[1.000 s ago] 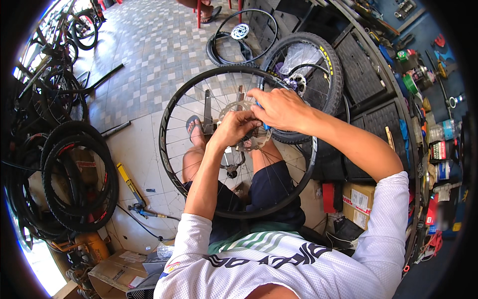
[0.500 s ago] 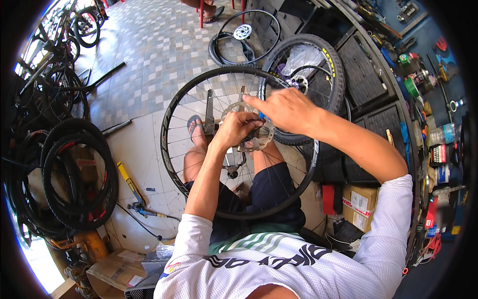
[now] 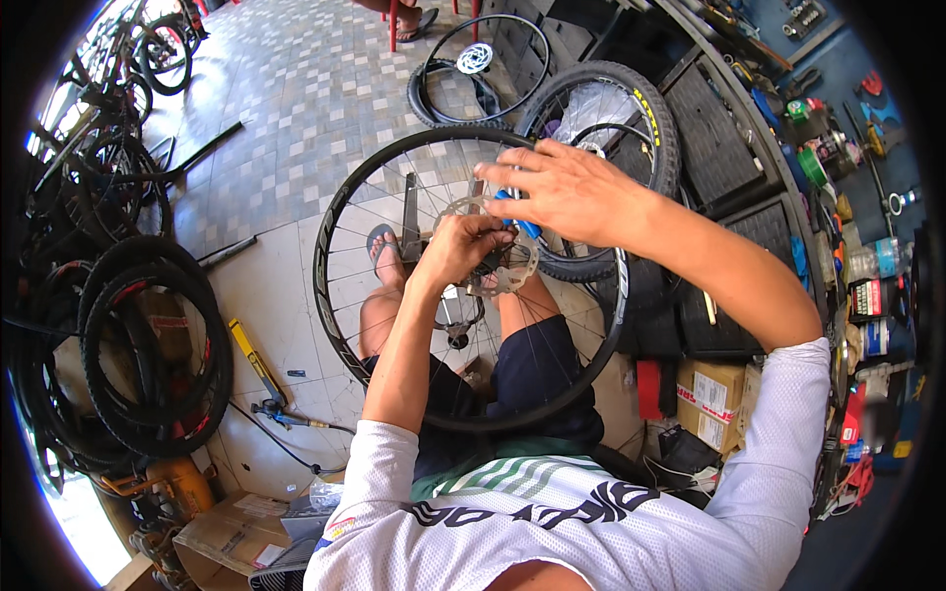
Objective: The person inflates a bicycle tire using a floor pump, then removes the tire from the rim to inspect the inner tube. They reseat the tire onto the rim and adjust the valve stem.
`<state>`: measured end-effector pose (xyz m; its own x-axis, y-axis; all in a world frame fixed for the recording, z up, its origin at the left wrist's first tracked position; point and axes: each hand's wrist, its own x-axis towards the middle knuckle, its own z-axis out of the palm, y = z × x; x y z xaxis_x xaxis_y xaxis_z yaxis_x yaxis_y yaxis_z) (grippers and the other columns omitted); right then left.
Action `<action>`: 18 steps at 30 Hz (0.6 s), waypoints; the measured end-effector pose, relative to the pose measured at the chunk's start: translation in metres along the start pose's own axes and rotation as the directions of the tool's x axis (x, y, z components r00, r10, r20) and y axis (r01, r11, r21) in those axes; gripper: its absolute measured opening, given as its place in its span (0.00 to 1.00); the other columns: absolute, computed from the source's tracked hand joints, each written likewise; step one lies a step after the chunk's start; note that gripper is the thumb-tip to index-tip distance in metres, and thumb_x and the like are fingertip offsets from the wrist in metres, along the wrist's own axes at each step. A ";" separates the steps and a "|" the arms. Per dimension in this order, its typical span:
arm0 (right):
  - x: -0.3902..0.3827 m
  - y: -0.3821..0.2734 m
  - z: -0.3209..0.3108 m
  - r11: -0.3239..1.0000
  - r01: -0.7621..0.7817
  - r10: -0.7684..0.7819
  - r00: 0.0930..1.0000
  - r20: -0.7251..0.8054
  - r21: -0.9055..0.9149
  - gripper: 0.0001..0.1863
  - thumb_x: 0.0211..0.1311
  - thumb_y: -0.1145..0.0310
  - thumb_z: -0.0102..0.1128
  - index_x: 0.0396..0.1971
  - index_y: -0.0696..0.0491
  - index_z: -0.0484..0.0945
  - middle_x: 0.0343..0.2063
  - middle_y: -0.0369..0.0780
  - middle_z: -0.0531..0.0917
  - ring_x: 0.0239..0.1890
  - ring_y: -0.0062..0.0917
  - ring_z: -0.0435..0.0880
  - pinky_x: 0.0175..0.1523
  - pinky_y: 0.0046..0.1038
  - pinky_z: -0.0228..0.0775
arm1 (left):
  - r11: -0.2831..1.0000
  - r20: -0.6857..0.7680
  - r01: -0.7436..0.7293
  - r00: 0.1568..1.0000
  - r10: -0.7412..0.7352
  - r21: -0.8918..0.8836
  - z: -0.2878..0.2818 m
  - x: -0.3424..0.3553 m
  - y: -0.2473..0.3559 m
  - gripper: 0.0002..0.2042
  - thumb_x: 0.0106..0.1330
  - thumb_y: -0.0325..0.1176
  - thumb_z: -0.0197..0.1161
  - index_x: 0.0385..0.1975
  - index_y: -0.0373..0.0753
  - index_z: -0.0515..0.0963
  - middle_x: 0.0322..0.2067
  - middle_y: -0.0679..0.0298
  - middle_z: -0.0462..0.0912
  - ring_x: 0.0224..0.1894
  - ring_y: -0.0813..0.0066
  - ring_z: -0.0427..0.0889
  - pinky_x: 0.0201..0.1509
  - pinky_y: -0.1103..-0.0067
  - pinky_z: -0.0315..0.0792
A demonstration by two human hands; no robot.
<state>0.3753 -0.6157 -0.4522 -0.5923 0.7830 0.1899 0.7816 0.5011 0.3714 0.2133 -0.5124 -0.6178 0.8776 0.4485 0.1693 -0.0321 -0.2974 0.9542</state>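
A spoked bicycle wheel point(image 3: 323, 246) without a tyre stands over my lap, with a silver disc brake rotor point(image 3: 519, 278) at its hub. My left hand point(image 3: 458, 248) is closed at the rotor, thumb and fingertips pinched near the hub; what sits between them is hidden. Above and to its right, my right hand point(image 3: 576, 197) spreads its fingers, slightly blurred, over a blue-handled tool point(image 3: 529, 229). The handle shows beneath those fingers, and its working end is out of sight by the left fingertips.
Beyond the wheel rests a tyred wheel point(image 3: 668, 148) against dark drawers point(image 3: 714, 128). Several tyres point(image 3: 99, 394) hang at left, near a yellow-handled tool point(image 3: 254, 360) on the floor. Cardboard boxes point(image 3: 711, 399) sit at right below a crowded tool bench. Another person's foot point(image 3: 414, 25) shows at the top.
My right hand has gone from a pointing index finger to spread fingers, and more of the blue handle shows. My left hand keeps its pinch at the rotor.
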 end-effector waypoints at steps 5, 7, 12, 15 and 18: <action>0.020 -0.004 -0.014 0.961 -0.258 0.172 0.839 0.515 0.100 0.26 0.63 0.58 0.64 0.60 0.51 0.79 0.36 0.41 0.87 0.47 0.32 0.85 0.54 0.36 0.76 | 0.997 0.003 -0.021 1.000 0.021 0.077 0.001 -0.001 0.007 0.08 0.66 0.31 0.70 0.41 0.36 0.88 0.31 0.54 0.90 0.35 0.61 0.90 0.40 0.69 0.80; 0.017 -0.019 0.006 0.790 -0.603 0.468 0.709 0.527 0.110 0.28 0.64 0.58 0.64 0.63 0.53 0.76 0.28 0.44 0.86 0.40 0.36 0.87 0.46 0.40 0.79 | 0.997 0.000 -0.057 0.998 0.057 0.061 0.006 0.000 0.004 0.08 0.66 0.31 0.70 0.41 0.36 0.88 0.31 0.54 0.90 0.35 0.60 0.90 0.41 0.69 0.80; 0.007 -0.008 0.004 0.979 -0.165 0.129 0.955 0.266 0.117 0.23 0.67 0.69 0.54 0.62 0.48 0.77 0.47 0.42 0.87 0.53 0.32 0.84 0.55 0.35 0.77 | 0.997 -0.006 -0.043 0.999 0.043 0.062 0.002 0.000 0.000 0.08 0.66 0.32 0.69 0.41 0.36 0.88 0.31 0.53 0.89 0.34 0.59 0.90 0.40 0.69 0.80; 0.000 0.012 0.005 0.981 0.181 -0.171 0.977 0.127 -0.071 0.18 0.66 0.65 0.57 0.54 0.51 0.82 0.46 0.37 0.86 0.59 0.26 0.78 0.57 0.33 0.73 | 0.997 0.010 -0.025 1.000 0.024 0.067 0.002 0.000 0.004 0.08 0.67 0.32 0.69 0.41 0.36 0.87 0.30 0.52 0.89 0.34 0.60 0.90 0.39 0.69 0.79; 0.015 0.003 0.000 0.982 -0.174 0.126 0.892 0.434 0.072 0.18 0.67 0.61 0.61 0.53 0.50 0.81 0.34 0.45 0.89 0.43 0.37 0.88 0.53 0.39 0.78 | 0.995 0.008 -0.052 0.999 0.051 0.086 0.003 0.001 0.007 0.08 0.67 0.32 0.69 0.40 0.36 0.87 0.30 0.52 0.89 0.33 0.60 0.90 0.39 0.69 0.79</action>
<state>0.3687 -0.6019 -0.4483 -0.3451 0.9214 -0.1788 0.8846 0.3829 0.2662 0.2151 -0.5162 -0.6118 0.8786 0.4258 0.2161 -0.0365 -0.3914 0.9195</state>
